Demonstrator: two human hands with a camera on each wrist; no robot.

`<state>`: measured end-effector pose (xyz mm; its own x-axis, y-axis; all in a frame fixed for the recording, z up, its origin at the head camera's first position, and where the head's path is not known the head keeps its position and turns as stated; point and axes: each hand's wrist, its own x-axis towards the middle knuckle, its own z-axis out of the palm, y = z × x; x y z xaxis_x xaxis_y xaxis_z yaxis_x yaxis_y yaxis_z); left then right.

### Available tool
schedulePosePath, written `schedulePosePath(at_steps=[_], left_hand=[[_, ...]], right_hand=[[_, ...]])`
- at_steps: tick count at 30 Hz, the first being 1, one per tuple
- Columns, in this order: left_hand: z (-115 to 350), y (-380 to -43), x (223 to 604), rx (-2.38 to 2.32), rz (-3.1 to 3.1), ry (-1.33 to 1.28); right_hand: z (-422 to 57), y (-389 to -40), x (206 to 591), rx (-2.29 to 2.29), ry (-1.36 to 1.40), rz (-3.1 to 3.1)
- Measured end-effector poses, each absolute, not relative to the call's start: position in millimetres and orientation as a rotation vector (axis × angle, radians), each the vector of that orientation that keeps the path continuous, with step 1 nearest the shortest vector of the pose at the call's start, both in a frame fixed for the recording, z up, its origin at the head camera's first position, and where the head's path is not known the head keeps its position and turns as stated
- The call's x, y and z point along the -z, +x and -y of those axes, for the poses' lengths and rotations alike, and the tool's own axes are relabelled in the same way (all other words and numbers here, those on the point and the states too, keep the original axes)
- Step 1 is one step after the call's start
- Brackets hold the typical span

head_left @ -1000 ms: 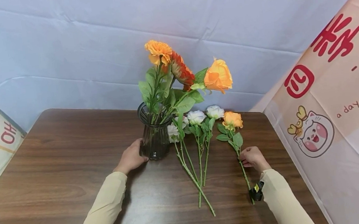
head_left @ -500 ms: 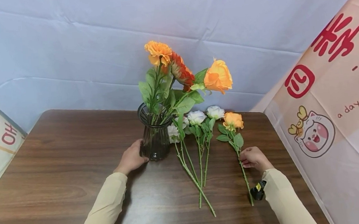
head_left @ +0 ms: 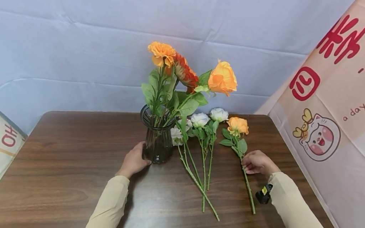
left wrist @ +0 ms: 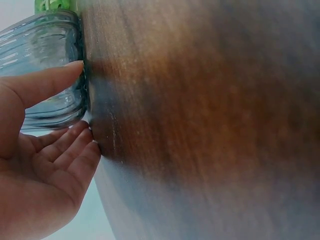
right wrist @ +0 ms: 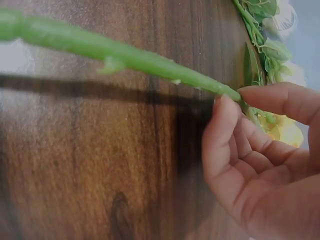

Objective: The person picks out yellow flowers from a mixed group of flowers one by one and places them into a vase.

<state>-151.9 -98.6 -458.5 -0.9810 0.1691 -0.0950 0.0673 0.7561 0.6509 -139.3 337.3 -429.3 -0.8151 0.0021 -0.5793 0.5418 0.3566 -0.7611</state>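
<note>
A dark, see-through glass vase [head_left: 157,150] stands upright on the table, with orange and red flowers leaning in it. My left hand [head_left: 134,161] holds it low on its left side. In the left wrist view the thumb [left wrist: 52,82] lies across the glass near its base, with the fingers on the other side. My right hand [head_left: 258,162] pinches the green stem [right wrist: 150,62] of an orange rose [head_left: 237,125] between thumb and forefinger. The stem's bottom end points toward me, and in the right wrist view it stands off the table, casting a shadow.
Several white flowers [head_left: 199,120] lie between vase and right hand, their stems crossing toward the front. An orange rose [head_left: 222,78] in the vase leans far right. A pale cloth backdrop [head_left: 100,45] hangs behind the table [head_left: 62,180], and a printed cloth [head_left: 346,115] at right.
The right hand has shifted the orange rose's stem slightly, its lower end swinging left and toward me, away from the wrist camera. The left hand and the vase stay in place.
</note>
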Motion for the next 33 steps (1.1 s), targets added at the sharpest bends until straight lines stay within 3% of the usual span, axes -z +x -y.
schedulePosePath(at_steps=[33], left_hand=[[99.4,-151.3,458.1,-1.033,-2.781,0.181]], right_hand=[[-339.8,-140.2,420.4,1.449,0.459,-2.03]])
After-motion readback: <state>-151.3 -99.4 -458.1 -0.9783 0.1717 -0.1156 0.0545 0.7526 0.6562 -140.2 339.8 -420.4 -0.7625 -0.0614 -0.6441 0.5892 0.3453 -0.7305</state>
